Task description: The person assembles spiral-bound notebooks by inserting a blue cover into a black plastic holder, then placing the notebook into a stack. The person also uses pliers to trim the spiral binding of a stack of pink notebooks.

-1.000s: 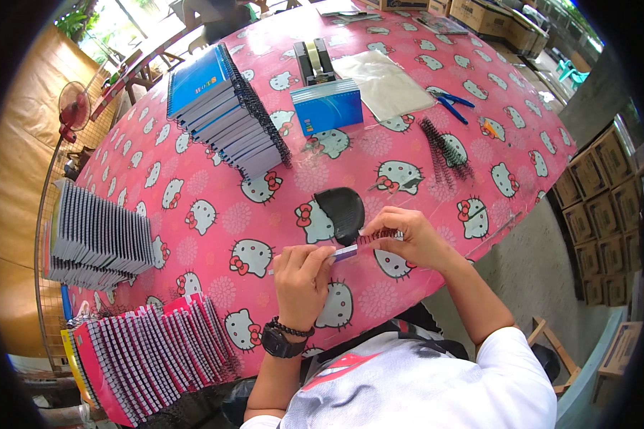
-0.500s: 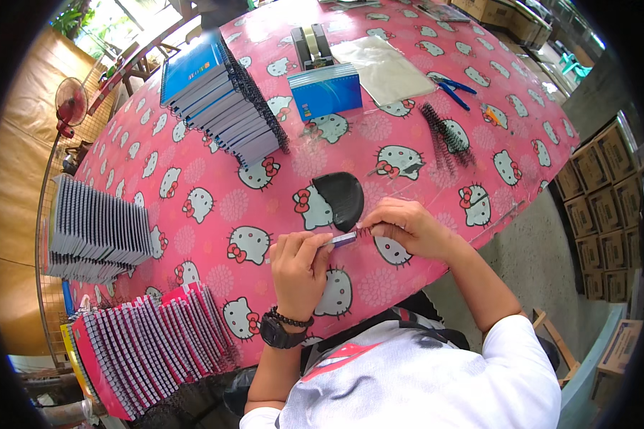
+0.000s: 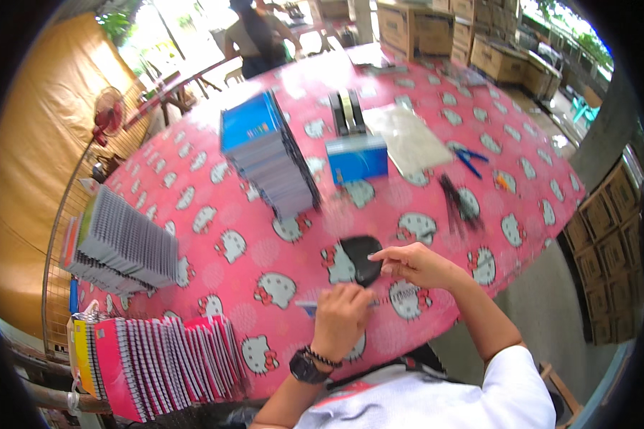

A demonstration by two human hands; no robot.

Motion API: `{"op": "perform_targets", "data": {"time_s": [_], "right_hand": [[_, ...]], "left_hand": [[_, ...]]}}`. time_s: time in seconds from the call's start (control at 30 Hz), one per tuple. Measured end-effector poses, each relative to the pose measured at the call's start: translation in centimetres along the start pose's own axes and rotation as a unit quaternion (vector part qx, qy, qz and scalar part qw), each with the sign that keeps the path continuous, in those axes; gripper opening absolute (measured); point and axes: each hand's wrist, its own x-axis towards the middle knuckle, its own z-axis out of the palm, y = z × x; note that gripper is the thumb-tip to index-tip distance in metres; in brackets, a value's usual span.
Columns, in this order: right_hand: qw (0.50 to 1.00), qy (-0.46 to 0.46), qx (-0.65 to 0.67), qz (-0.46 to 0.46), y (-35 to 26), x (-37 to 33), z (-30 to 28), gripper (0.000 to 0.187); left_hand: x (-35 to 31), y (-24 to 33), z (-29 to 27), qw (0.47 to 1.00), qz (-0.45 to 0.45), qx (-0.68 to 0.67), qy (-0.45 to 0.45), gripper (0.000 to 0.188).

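Observation:
My left hand (image 3: 340, 318) is closed over a small blue-and-white spiral notebook (image 3: 308, 307) just above the tabletop; its palm and fingers hide most of the notebook. A thin end of dark coil sticks out to the right of the knuckles. Further right and a little higher, my right hand (image 3: 422, 264) is apart from the notebook, its index finger stretched out and thumb slightly apart, nothing visible between them. Those fingertips hover at the right edge of a black half-round piece (image 3: 361, 259), whose exact kind I cannot make out.
Blue notebooks (image 3: 254, 132) are piled tall beyond my hands, beside a small blue notebook stack (image 3: 358, 161) and a tape dispenser (image 3: 346, 114). Blue-handled pliers (image 3: 471, 161) and loose black coils (image 3: 459, 204) lie right. Grey-spined notebooks (image 3: 129, 236) and pink notebooks (image 3: 129, 365) stand left.
The view has tilted up, bringing a person at the back into sight. My right hand has come away from the notebook's coil, while my left hand now covers more of the notebook.

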Motion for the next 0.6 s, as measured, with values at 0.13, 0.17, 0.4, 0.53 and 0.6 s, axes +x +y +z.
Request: {"op": "perform_targets", "data": {"time_s": [0.13,0.17,0.4,0.53,0.6], "right_hand": [[0.968,0.033,-0.191,-0.157,2.2,4.0,-0.7,0.068],[0.956,0.016,-0.232,-0.181,2.7,4.7,-0.3,0.073],[0.939,-0.058,-0.316,-0.124,1.1,5.4,0.5,0.084],[0.948,0.01,-0.291,-0.128,2.3,4.2,0.9,0.077],[0.955,0.064,-0.269,-0.109,2.6,3.2,1.0,0.072]], "left_hand": [[-0.2,-0.8,-0.2,1.0,0.005,-0.03,0.007,0.019],[-0.3,-0.7,-0.3,1.0,0.01,-0.024,-0.001,0.019],[-0.3,-0.1,-1.0,1.0,0.009,-0.022,0.0,0.019],[-0.9,-0.9,-0.7,0.999,0.01,0.03,-0.027,0.024],[-1.2,-1.0,-1.1,0.998,-0.006,0.055,0.006,0.027]]}}
